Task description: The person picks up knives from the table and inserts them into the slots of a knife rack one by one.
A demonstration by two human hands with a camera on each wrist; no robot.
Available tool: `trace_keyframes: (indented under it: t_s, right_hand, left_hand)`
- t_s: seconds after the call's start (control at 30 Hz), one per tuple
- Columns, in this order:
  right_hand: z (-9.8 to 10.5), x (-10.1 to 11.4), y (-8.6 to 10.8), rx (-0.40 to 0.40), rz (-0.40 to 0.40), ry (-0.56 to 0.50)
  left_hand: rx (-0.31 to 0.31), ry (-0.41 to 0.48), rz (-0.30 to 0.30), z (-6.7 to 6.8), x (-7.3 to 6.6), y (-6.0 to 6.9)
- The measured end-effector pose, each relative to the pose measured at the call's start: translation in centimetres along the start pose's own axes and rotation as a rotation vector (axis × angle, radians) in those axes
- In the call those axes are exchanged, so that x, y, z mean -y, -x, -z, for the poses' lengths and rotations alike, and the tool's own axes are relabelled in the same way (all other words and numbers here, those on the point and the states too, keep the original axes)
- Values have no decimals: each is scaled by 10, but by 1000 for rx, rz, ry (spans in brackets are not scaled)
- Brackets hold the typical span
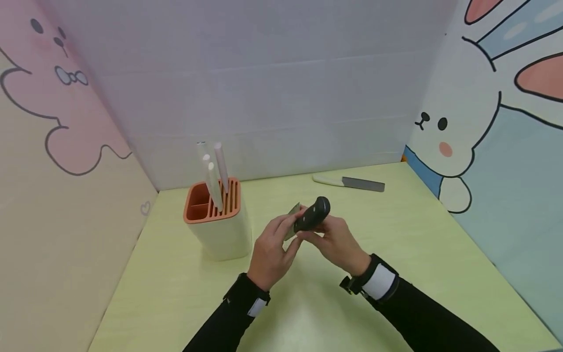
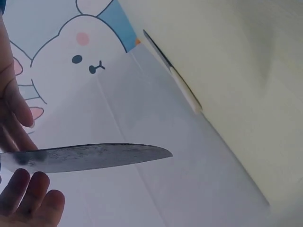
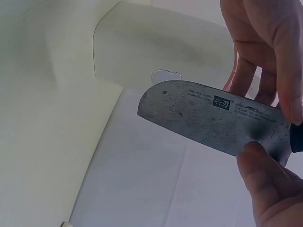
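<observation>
Both hands hold a kitchen knife (image 1: 313, 214) with a black riveted handle, near the middle of the table. The left hand (image 1: 271, 252) pinches it from the left, and the right hand (image 1: 337, 244) grips it from the right, close to where blade and handle meet. In the right wrist view the broad grey blade (image 3: 189, 111) shows small printed markings and dark specks; a thumb (image 3: 260, 175) presses near its lower edge. The left wrist view shows the blade (image 2: 109, 157) nearly edge-level between fingers, its tip free. Fingers partly hide the blade in the head view.
Left of the hands stands a white knife block (image 1: 224, 242) with an orange slotted top, holding several pale-handled knives (image 1: 213, 183). Another knife (image 1: 349, 183), pale-handled with a grey blade, lies at the table's back edge. Cartoon-printed walls (image 1: 281, 98) enclose the back and sides.
</observation>
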State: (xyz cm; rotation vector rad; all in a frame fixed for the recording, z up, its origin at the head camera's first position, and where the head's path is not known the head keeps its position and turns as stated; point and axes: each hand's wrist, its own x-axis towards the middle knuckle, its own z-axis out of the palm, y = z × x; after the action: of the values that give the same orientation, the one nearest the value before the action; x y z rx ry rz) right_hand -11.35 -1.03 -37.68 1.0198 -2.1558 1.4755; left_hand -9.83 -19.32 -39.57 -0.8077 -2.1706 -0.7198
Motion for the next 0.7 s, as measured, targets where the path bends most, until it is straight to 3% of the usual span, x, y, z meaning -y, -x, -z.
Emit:
trace_keyframes:
  t_s: [0.13, 0.27, 0.37, 0.43, 0.53, 0.7]
  right_hand:
    - [3, 0, -7, -49, -7, 11]
    - [9, 2, -17, -77, -5, -36]
    - [15, 7, -27, -77, -7, -67]
    - [19, 14, -37, -64, -12, -76]
    - [23, 20, -52, -37, -11, -90]
    - [22, 31, -76, -10, -10, -135]
  left_hand:
    - [-31, -15, 4, 19, 4, 6]
    - [-173, -147, -12, 44, 20, 15]
    - [-292, -281, -16, 62, 39, 20]
    - [-339, -354, 7, 73, 52, 22]
    - [-326, -428, 74, 84, 71, 28]
    - [-172, -511, 152, 92, 94, 39]
